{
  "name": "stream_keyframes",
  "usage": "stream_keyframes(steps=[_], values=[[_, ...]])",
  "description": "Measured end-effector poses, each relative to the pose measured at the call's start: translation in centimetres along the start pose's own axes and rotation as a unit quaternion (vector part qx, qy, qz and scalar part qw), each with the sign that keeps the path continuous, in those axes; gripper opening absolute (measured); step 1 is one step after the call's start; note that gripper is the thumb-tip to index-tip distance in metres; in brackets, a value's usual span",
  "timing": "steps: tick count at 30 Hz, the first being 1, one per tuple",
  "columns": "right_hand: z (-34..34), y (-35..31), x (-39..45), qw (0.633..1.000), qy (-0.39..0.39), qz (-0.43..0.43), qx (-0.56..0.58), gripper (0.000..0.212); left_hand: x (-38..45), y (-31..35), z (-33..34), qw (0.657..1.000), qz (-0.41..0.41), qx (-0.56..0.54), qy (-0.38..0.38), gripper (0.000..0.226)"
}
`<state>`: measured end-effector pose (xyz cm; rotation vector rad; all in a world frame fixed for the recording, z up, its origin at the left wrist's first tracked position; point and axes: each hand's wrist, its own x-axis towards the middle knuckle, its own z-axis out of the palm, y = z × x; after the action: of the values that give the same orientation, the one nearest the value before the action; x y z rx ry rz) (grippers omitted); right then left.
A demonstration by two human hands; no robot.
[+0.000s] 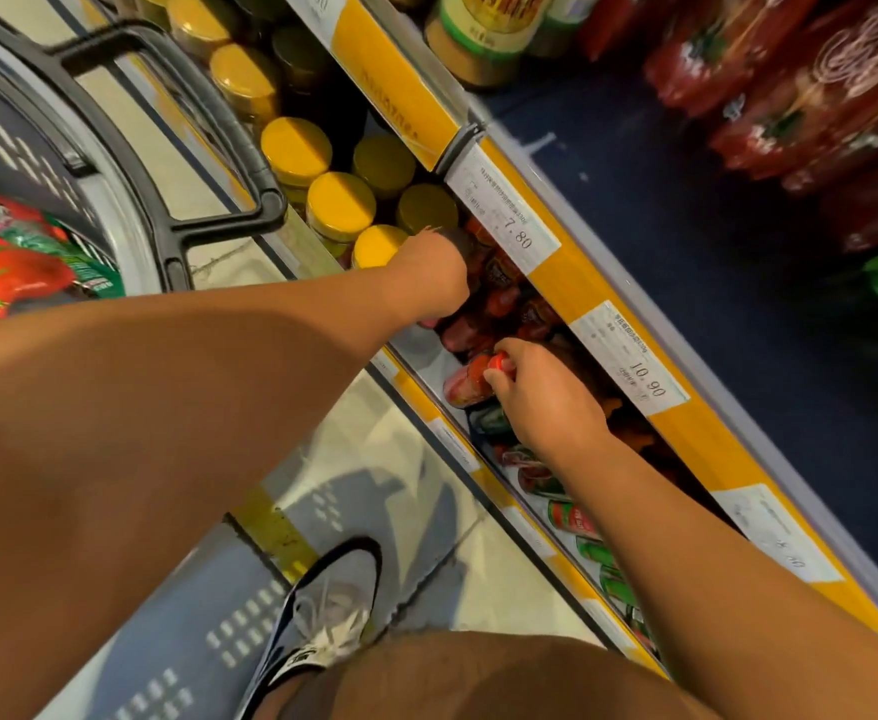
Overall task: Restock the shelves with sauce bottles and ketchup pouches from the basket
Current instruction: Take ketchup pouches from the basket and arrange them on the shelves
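At the left edge of the frame stands the basket [88, 200], dark with a grey rim, and inside it lie red ketchup pouches [5, 267] with a tomato print, so there is more stock to place. To the right of the basket, in the upper middle, rows of yellow-lid jars [340, 202] stand on the lower shelf. Just beside them the left hand [434, 275] reaches under the yellow shelf edge [546, 283]; its fingers are curled around a dark cap of something in the row of dark red bottles, but what exactly it grips I cannot tell, because the hand covers it. Further right and lower, the right hand [546, 402] pinches the red cap of a sauce bottle [470, 381]. This bottle lies tilted, not upright: its long axis runs from the cap, at the fingertips, down and to the left toward the front edge of the shelf, so the cap points to the back, upper right. The right hand is the nearer one to this bottle. In my judgement the next move must raise the cap end to stand the bottle beside the dark red ones. Green and red packages [572, 517] fill the shelf toward the lower right.
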<state>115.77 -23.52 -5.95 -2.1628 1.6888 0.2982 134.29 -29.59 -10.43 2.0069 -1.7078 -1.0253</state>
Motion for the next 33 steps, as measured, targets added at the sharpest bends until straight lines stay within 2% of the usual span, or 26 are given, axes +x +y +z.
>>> stream_keyframes(steps=[2,5,6,8,11,13,16,18,20,28,33], values=[[-0.4,-0.1,-0.6,1.000,0.002,0.001,0.006,0.044,-0.8,0.2,-0.1,0.999,0.011,0.036,0.019,0.013],[-1.2,-0.1,-2.5,0.999,0.026,-0.021,0.012,0.049,-2.1,0.7,-0.4,0.999,0.025,0.037,0.030,0.032],[-1.5,0.1,-3.3,0.998,0.043,-0.036,0.014,0.051,-2.8,0.8,-0.5,0.999,0.028,0.016,0.042,0.036],[-1.8,0.5,-5.3,0.995,0.068,-0.070,0.034,0.054,-4.5,1.2,-0.7,0.997,0.026,-0.034,0.063,0.026],[-2.1,1.8,-9.4,0.992,0.050,-0.090,0.077,0.055,-8.3,1.9,-0.9,0.993,0.038,-0.091,0.072,0.032],[-2.1,3.1,-12.6,0.990,0.040,-0.081,0.106,0.054,-11.7,2.5,-1.0,0.991,0.052,-0.112,0.048,0.036],[-2.5,5.2,-17.9,0.984,0.058,-0.057,0.156,0.050,-16.5,3.4,-1.0,0.989,0.084,-0.117,-0.040,0.025],[-2.8,6.7,-21.8,0.978,0.081,-0.022,0.192,0.050,-19.1,4.8,-1.4,0.980,0.138,-0.093,-0.104,0.023],[-3.1,8.5,-26.1,0.972,0.107,0.016,0.211,0.047,-21.3,6.9,-2.0,0.969,0.199,-0.059,-0.134,0.027],[-3.4,15.5,-44.8,0.923,0.233,0.147,0.268,0.045,-29.0,21.3,-1.2,0.902,0.389,0.024,-0.186,0.031],[-0.7,19.9,-58.7,0.852,0.317,0.259,0.327,0.045,-37.7,32.6,4.5,0.803,0.524,0.114,-0.259,0.034]])
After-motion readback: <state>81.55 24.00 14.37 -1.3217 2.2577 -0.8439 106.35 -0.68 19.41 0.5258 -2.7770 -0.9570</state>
